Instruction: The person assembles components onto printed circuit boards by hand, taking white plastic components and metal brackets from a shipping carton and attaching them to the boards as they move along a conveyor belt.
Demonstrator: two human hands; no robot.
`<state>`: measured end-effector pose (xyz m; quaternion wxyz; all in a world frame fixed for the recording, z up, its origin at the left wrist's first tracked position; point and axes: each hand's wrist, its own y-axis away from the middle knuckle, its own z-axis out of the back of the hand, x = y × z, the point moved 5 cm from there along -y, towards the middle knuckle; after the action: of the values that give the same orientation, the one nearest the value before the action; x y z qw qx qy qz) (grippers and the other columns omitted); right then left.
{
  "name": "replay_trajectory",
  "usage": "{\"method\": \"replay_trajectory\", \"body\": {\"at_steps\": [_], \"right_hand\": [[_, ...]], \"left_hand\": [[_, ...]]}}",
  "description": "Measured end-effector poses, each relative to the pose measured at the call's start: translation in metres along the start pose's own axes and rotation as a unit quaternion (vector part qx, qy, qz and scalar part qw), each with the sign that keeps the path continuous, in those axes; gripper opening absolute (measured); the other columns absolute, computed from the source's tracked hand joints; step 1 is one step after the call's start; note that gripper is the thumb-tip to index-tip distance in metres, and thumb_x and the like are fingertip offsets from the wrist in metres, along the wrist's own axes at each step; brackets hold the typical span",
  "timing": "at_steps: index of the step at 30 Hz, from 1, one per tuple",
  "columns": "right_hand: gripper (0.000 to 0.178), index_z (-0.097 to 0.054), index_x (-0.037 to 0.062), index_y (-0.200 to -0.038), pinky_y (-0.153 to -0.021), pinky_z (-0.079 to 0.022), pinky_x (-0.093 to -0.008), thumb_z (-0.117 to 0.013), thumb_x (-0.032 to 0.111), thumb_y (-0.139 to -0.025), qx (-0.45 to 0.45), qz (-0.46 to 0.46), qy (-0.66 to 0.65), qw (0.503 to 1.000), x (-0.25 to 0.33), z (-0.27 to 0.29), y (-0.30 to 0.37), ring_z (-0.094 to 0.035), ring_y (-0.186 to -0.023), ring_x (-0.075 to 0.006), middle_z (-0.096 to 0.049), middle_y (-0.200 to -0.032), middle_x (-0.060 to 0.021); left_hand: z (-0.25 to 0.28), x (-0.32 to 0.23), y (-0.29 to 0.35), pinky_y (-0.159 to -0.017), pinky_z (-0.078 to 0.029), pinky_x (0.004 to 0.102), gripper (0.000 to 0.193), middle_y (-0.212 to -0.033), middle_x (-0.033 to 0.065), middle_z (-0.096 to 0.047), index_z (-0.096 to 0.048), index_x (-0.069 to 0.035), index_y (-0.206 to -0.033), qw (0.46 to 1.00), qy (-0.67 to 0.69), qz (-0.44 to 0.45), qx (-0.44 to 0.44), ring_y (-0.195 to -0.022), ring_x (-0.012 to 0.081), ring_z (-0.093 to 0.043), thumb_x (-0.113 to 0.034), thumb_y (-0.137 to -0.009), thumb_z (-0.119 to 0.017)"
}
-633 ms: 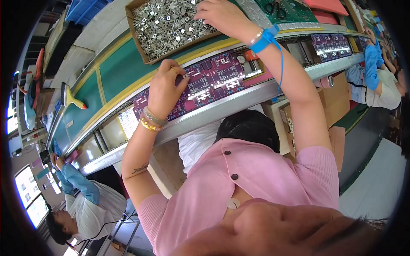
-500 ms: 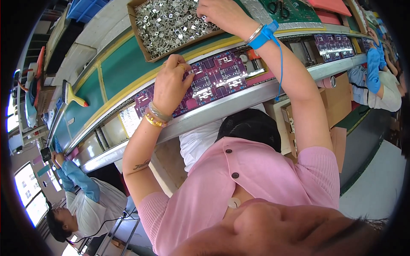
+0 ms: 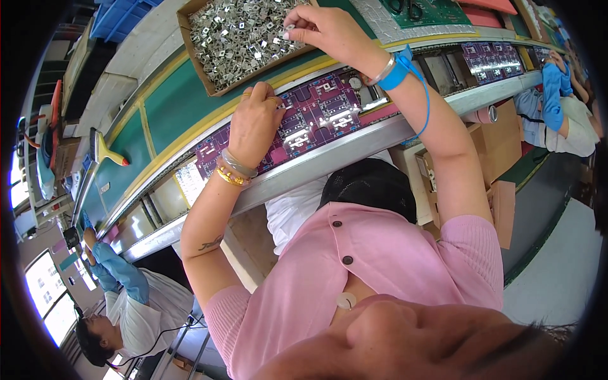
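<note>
My left hand [image 3: 256,123] rests over a purple circuit board [image 3: 316,114] in the conveyor rail. Its fingers are bent and pressed together near the board's far edge, and whatever they pinch is mostly hidden. At the near right corner of a cardboard box [image 3: 266,68] heaped with small silvery metal parts [image 3: 237,41], my right hand [image 3: 335,35] has thumb and forefinger closed on one small metal part [image 3: 289,27]. A blue wrist strap [image 3: 396,75] with a cord circles my right wrist.
Metal rails [image 3: 354,142] run along the near side. Scissors [image 3: 405,7] lie on a green board at the far right, and a yellow-handled brush [image 3: 109,152] at the left. More purple boards [image 3: 491,62] sit down the line. Co-workers sit at left [image 3: 145,297] and right [image 3: 557,120].
My right hand has drawn slightly nearer and to the left, and a small metal part now shows at its fingertips. My left hand stays nearly in place over the board.
</note>
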<state>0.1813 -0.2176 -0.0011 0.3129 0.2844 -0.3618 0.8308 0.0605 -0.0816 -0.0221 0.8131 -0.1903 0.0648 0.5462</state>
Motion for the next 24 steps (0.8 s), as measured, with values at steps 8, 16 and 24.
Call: {"method": "replay_trajectory", "body": {"at_steps": [8, 16, 24], "right_hand": [[0.034, -0.060, 0.0050, -0.088, -0.055, -0.046, -0.0179, -0.054, 0.038, -0.090, 0.153, -0.225, -0.427, 0.862, -0.004, -0.034, 0.042, -0.053, -0.062, -0.0053, -0.055, -0.070, 0.0010], [0.033, -0.048, 0.0006, -0.114, -0.061, -0.048, -0.0196, -0.059, 0.019, -0.088, 0.149, -0.179, -0.439, 0.868, 0.016, -0.034, 0.052, -0.056, -0.070, -0.0071, -0.058, -0.086, -0.0020], [0.016, -0.058, 0.0026, -0.102, -0.061, -0.046, -0.0208, -0.059, 0.009, -0.087, 0.038, -0.092, -0.270, 0.958, 0.038, -0.019, 0.062, -0.056, -0.072, -0.0075, -0.062, -0.086, -0.0027]], "left_hand": [[0.033, -0.017, -0.018, -0.069, -0.049, 0.0335, 0.035, -0.093, 0.0098, -0.060, -0.061, -0.005, -0.104, 0.982, 0.108, -0.011, -0.152, -0.080, 0.0255, -0.060, -0.015, -0.072, -0.071], [0.015, 0.008, -0.020, -0.066, -0.050, 0.0232, 0.020, -0.085, 0.0074, -0.066, -0.064, 0.001, -0.099, 0.910, 0.378, 0.099, -0.137, -0.073, 0.0128, -0.063, -0.006, -0.080, -0.066], [-0.005, 0.016, -0.013, -0.075, -0.053, 0.0234, 0.024, -0.092, 0.0098, -0.065, -0.059, 0.006, -0.108, 0.713, 0.664, 0.218, 0.055, -0.081, 0.0133, -0.064, -0.010, -0.089, -0.056]]}}
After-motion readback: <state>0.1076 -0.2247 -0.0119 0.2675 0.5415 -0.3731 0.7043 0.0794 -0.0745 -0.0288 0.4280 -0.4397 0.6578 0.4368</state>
